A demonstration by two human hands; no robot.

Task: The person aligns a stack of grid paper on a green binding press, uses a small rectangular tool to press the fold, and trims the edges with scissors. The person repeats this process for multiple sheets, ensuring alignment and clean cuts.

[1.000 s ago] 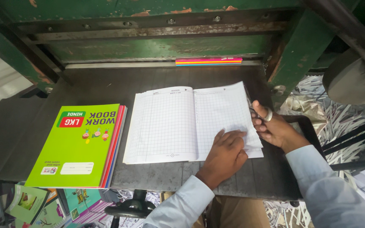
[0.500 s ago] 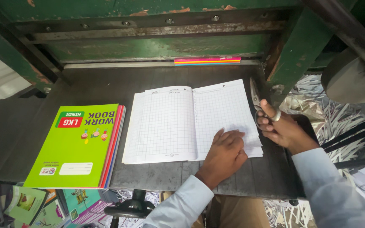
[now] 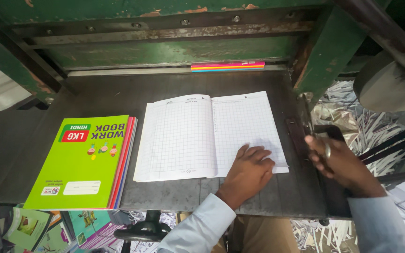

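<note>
**Palm on the open page, other hand off at the table's edge**

Flat and spread, my left hand [image 3: 248,169] presses on the near right corner of the open squared notebook [image 3: 202,136], fingers lying on the page and gripping nothing. That notebook lies face up on the dark metal table [image 3: 118,93], roughly mid-table, its pages ruled in small squares and its spine running near to far.

Off to the right, my right hand [image 3: 338,164] sits at the table's right edge beside a dark metal bar [image 3: 298,138]. It is blurred; the fingers look curled, with a ring showing on one, but I cannot tell whether they close on anything.

Left of the notebook, just beside it, a stack of workbooks [image 3: 87,164] lies with a bright green cover on top. At the far side, a thin pile of coloured sheets [image 3: 227,66] rests under the green machine frame [image 3: 165,49]. Paper trimmings [image 3: 352,117] litter the floor to the right.
</note>
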